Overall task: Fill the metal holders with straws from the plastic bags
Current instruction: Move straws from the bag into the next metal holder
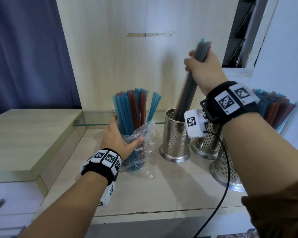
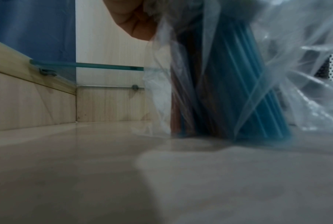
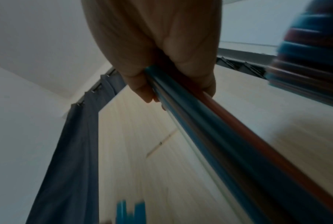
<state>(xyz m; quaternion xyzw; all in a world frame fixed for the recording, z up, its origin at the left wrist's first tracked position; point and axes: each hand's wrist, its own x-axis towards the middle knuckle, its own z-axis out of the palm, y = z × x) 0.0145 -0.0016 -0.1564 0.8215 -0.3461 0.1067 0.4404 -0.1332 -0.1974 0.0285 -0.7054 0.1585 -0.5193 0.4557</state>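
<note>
at 7 o'clock the bag (image 1: pixel 141 145) is gripped by the left hand (image 1: pixel 117 134); a bunch (image 1: pixel 187 93) clamped in the right hand (image 1: pixel 205 69) is half into one holder (image 1: pixel 175 140); others wait at 4 o'clock.

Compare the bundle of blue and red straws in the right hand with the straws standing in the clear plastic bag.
The right hand grips a slim bundle that leans with its lower ends inside a perforated metal holder. The bagged straws form a much thicker bunch, upright on the wooden counter, steadied by the left hand around the clear plastic bag. Both mix blue and red straws.
</note>
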